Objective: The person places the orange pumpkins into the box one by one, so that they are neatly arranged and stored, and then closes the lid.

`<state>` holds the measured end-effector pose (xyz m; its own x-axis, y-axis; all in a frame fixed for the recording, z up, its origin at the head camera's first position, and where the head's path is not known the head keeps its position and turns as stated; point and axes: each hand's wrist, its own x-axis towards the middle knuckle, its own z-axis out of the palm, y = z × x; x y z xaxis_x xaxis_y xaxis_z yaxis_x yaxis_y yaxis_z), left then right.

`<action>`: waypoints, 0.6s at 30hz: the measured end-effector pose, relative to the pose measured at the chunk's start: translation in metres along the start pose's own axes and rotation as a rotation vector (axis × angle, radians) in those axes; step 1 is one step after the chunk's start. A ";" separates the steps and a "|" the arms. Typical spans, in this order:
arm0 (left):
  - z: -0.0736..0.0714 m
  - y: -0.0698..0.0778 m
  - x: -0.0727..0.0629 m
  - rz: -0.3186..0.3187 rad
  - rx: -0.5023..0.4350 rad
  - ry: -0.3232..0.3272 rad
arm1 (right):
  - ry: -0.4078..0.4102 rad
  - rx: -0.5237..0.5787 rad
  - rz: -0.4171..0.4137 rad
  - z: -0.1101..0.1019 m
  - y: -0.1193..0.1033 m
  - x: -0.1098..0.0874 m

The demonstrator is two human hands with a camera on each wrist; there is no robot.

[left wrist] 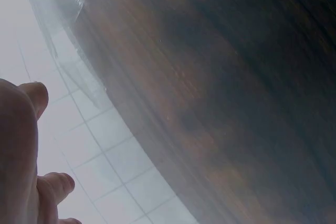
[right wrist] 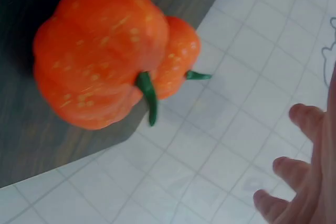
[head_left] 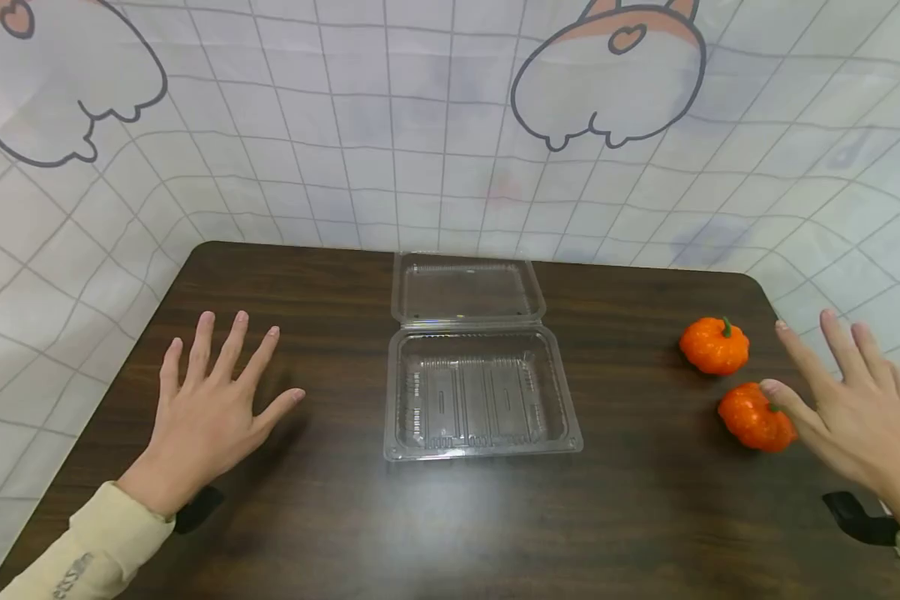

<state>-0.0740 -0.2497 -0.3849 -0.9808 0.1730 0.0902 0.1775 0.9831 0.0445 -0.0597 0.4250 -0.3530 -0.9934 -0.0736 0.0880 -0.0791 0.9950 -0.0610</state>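
Observation:
My left hand (head_left: 206, 421) hovers over the left part of the table with its fingers spread, holding nothing. On the right, my right hand (head_left: 862, 412) is also spread and bare, its thumb overlapping the nearer orange pumpkin (head_left: 753, 418) in the head view. A second orange pumpkin (head_left: 714, 346) sits just behind it. Both have green stems, and in the right wrist view the nearer pumpkin (right wrist: 100, 56) partly covers the farther one (right wrist: 178, 51). Between the hands lies a clear plastic clamshell box (head_left: 483, 448), its lid (head_left: 467, 292) folded back flat. Nothing shows inside it.
The dark wooden table (head_left: 330, 517) has rounded far corners. A white gridded cloth (head_left: 450, 167) with cartoon animal drawings hangs behind it and along both sides. Black straps (head_left: 858, 518) circle the wrists.

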 end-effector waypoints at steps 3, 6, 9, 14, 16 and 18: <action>0.004 0.004 0.000 0.007 -0.009 0.006 | 0.046 0.022 -0.020 0.006 0.005 -0.002; 0.007 0.008 0.001 0.011 -0.018 0.010 | 0.081 0.034 -0.033 0.010 0.010 -0.003; 0.010 0.012 0.003 0.019 -0.035 0.024 | 0.121 0.043 -0.053 0.013 0.015 -0.006; 0.018 0.021 0.007 0.053 -0.091 0.124 | 0.171 0.095 -0.063 0.021 0.021 -0.010; 0.021 0.025 0.009 0.071 -0.117 0.182 | 0.201 0.126 -0.073 0.025 0.024 -0.012; 0.025 0.029 0.011 0.097 -0.143 0.250 | 0.249 0.161 -0.089 0.029 0.026 -0.012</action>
<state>-0.0820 -0.2179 -0.4080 -0.9114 0.2281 0.3424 0.2964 0.9413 0.1618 -0.0518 0.4494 -0.3845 -0.9325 -0.1216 0.3402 -0.1971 0.9603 -0.1972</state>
